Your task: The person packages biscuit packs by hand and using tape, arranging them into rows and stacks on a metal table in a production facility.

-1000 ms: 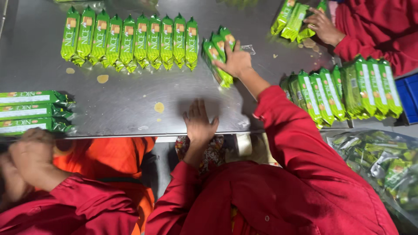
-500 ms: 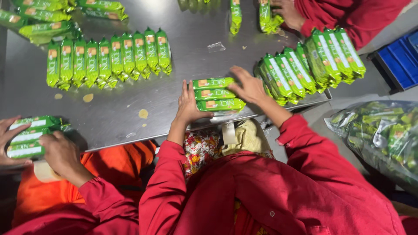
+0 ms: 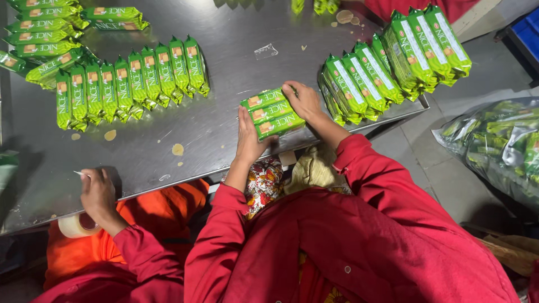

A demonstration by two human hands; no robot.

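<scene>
My left hand [image 3: 249, 134] lies flat against the near end of three green biscuit packets [image 3: 273, 112], while my right hand [image 3: 306, 101] cups over their far end, fingers curled, pressing the small stack together close to the near edge of the steel surface [image 3: 224, 50]. Bare, scuffed metal opens beyond and to the left of my left hand. Just right of my right hand, glossy packets stand packed in a long row [image 3: 393, 67]. Further left lies another row [image 3: 132, 84]. A co-worker's hand [image 3: 98, 193] grips a tape roll [image 3: 76, 225] at the edge. A clear plastic bag [image 3: 494, 146] of packets sits on the floor.
</scene>
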